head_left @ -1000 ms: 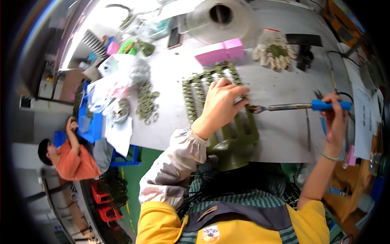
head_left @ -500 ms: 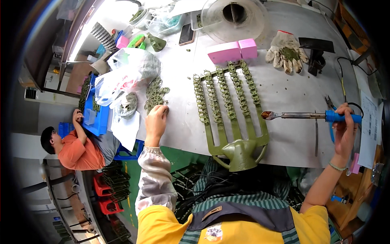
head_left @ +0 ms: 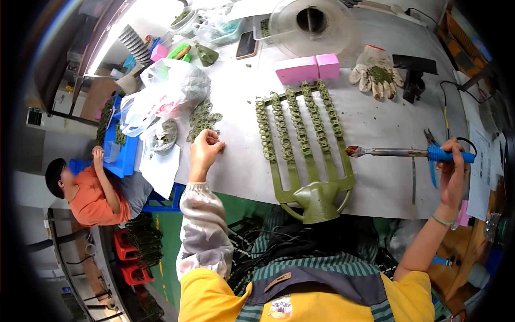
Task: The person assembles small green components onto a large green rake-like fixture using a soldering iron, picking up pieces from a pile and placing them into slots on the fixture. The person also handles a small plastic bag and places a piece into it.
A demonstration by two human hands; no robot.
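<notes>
Green pronged frame (head_left: 309,166) lies on the table (head_left: 236,155) between the hands, small rings (head_left: 298,115) lining its prongs. The right hand's (head_left: 455,174) grip clasps a blue-handled tool (head_left: 397,152); the left hand (head_left: 205,153) is beside a ring pile (head_left: 203,121), and I cannot tell whether its grip pinches anything.

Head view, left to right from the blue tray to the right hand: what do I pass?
Blue tray → white paper → left hand → green forked part → blue-handled tool, tip first → right hand, gripping that tool.
</notes>
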